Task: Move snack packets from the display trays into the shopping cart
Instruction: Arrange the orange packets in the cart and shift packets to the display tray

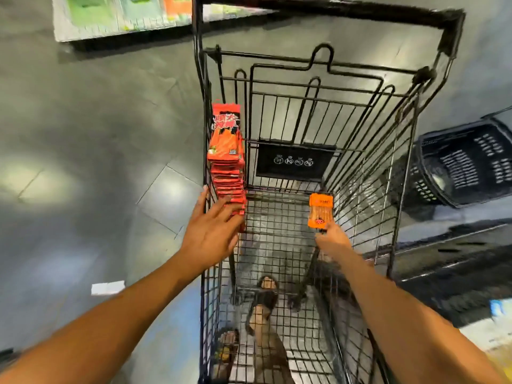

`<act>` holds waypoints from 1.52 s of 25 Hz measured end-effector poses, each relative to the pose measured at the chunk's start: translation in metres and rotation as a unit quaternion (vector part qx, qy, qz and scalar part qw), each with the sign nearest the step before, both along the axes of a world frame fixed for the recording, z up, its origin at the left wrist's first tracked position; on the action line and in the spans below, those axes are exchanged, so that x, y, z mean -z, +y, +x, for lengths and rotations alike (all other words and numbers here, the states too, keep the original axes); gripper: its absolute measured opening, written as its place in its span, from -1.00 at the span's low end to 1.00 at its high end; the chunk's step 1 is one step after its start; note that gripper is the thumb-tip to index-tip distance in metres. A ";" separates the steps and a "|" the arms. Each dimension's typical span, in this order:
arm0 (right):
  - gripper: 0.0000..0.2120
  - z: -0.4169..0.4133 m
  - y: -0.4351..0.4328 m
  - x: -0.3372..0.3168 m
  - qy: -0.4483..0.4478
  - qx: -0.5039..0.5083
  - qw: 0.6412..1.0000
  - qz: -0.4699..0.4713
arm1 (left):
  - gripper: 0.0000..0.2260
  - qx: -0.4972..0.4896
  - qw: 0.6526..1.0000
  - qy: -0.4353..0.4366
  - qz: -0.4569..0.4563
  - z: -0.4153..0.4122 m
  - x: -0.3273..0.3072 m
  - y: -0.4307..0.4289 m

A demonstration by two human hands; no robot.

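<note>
The left hand [213,231] lay with fingers straight against the long stack of red-orange foil snack packets [227,162], at the left wall of the black wire shopping cart [368,195]; the right hand [331,239] pinched the small orange packet [320,210] by its lower edge, inside the cart; both judged light, slippery, crushable; support the stack from beneath.
</note>
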State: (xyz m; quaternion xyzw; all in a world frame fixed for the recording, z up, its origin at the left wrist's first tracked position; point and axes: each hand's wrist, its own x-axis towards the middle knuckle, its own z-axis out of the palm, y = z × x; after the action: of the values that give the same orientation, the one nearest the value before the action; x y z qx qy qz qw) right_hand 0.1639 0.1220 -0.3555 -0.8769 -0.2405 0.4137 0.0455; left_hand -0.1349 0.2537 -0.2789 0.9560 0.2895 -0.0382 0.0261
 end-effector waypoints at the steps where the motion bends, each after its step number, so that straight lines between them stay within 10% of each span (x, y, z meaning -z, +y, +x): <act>1: -0.90 0.009 0.011 0.013 0.000 0.012 1.000 -0.005 | -0.66 0.000 1.000 -0.010 0.006 0.001 0.002 0.000; 11: -0.08 0.051 0.066 0.131 -0.132 -0.041 0.987 -0.080 | -0.80 0.007 0.998 -0.044 0.053 0.018 0.020 0.016; 22: -0.70 0.068 0.059 0.119 -0.165 -0.041 0.985 -0.008 | -0.81 0.000 0.999 -0.003 0.044 0.029 0.019 0.016; 29: -0.78 0.021 0.045 0.031 0.143 0.134 0.959 0.205 | -0.66 -0.057 0.994 -0.044 -0.083 0.047 -0.006 0.007; 32: -0.72 -0.023 0.049 -0.039 0.197 0.099 0.932 0.286 | -0.53 -0.212 0.896 -0.148 -0.362 0.085 -0.035 -0.003; 36: -0.72 -0.064 0.038 -0.075 0.256 0.006 0.925 0.282 | -0.27 -0.410 0.613 -0.242 -0.630 0.124 -0.047 -0.002; 38: -0.58 -0.069 0.034 -0.073 0.326 0.020 0.900 0.290 | -0.52 -0.447 0.596 -0.279 -0.606 0.127 -0.042 -0.001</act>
State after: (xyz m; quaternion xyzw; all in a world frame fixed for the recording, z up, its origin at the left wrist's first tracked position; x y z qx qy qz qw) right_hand 0.0952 0.1564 -0.2822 -0.6459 -0.3036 0.5873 0.3818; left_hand -0.0081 0.2522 -0.2370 0.4350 0.5696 0.0805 0.6927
